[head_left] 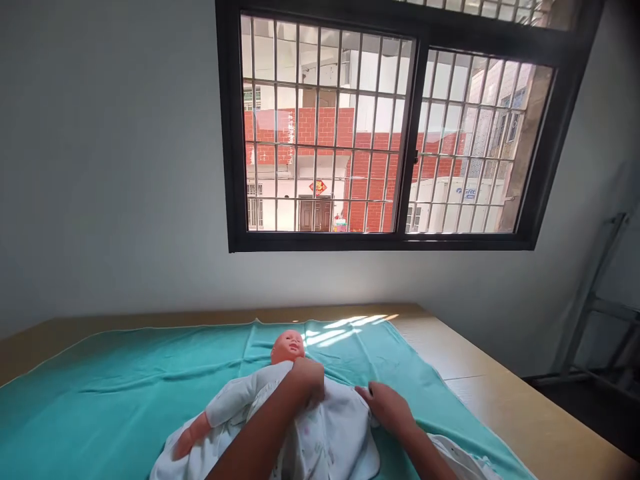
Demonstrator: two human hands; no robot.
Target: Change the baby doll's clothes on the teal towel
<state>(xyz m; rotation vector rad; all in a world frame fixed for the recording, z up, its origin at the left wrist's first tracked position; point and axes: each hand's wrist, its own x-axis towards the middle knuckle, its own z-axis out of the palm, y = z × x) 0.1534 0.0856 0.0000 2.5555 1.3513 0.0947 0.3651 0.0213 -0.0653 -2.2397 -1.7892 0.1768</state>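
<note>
A baby doll [288, 347] lies on its back on a teal cloth [125, 380], its head toward the window. Its arm on the left of the view is in a white sleeve, with the bare hand showing. My left hand [307, 381] is closed on the white baby garment [345, 427] just below the doll's chin. Farther right, my right hand [389, 408] pinches the same garment near its sleeve end. The doll's other arm is hidden. My left forearm covers part of its body.
The cloth covers much of a wooden table [475, 373]. More white fabric [457, 457] lies beside my right forearm. A barred window [325, 133] is in the wall behind the table. A metal frame [595, 300] stands at the right.
</note>
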